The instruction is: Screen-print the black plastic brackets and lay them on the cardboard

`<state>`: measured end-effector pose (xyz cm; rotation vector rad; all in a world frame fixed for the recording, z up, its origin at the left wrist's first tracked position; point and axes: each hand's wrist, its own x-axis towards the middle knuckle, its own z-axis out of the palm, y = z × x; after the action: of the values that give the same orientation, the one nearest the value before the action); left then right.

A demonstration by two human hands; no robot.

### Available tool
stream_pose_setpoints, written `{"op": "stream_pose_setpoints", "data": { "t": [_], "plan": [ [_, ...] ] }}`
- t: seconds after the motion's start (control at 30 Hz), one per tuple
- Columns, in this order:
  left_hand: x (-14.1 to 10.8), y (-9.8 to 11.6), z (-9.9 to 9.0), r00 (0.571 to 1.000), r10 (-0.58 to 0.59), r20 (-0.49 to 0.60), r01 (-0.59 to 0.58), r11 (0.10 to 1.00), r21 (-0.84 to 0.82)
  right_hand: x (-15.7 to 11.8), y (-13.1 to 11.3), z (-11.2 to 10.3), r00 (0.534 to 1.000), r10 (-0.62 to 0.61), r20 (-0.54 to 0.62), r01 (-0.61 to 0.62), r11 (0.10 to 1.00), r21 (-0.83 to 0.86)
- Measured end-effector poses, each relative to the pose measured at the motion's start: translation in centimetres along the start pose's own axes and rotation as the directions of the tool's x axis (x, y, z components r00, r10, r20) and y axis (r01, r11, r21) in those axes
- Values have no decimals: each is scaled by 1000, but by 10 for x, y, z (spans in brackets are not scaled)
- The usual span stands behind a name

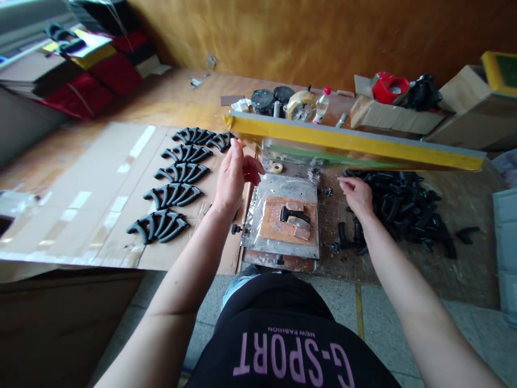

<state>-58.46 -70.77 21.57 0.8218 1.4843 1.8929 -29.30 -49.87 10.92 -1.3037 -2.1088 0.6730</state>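
Observation:
A black curved plastic part (297, 215) lies in a wooden holder (270, 226) on the metal plate (254, 237) in front of me. Above the plate a screen frame with yellow tape (347, 139) is tilted up. My left hand (238, 172) is raised left of the plate, fingers apart and nothing in them. Right of the plate, my right hand (355, 195) hovers beside a heap of black parts (416, 215); its fingers are bent near the thumb, and whether they hold anything is too small to tell. Rows of similar black parts (173, 195) lie on cardboard at the left.
Behind the frame stand black-lidded jars (263, 101), a tape roll (301, 106) and a bottle (322, 105). Cardboard boxes (398, 114) are at the back right. Red bundles (76, 97) sit at the back left. A grey crate (507, 242) stands far right.

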Motion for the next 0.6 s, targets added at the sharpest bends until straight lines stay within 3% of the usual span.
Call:
{"op": "stream_pose_setpoints", "data": {
  "t": [0.07, 0.17, 0.23, 0.3, 0.4, 0.5, 0.6],
  "plan": [
    [-9, 1, -7, 1000, -13, 9, 12, 999, 46, 7, -5, -5, 999, 29, -16, -28, 998, 47],
    [-39, -17, -30, 983, -172, 66, 159, 972, 172, 4, -17, -8, 998, 31, -46, -28, 998, 61],
    [-61, -43, -45, 946, -313, 84, 285, 927, 245, -3, -33, -1, 997, -66, -46, 68, 997, 38],
    [-77, -75, -55, 915, -399, 62, 369, 889, 270, -9, -55, 16, 971, -240, -16, 239, 970, -37],
    [-87, -120, -60, 895, -446, 26, 420, 859, 291, -13, -87, 49, 903, -415, 114, 429, 884, -184],
    [-86, -144, -63, 890, -454, 45, 416, 849, 325, -20, -104, 74, 881, -368, 297, 450, 845, -289],
    [-84, -150, -67, 879, -471, 69, 423, 840, 339, -42, -103, 77, 824, -347, 447, 516, 786, -340]
  ]
}}
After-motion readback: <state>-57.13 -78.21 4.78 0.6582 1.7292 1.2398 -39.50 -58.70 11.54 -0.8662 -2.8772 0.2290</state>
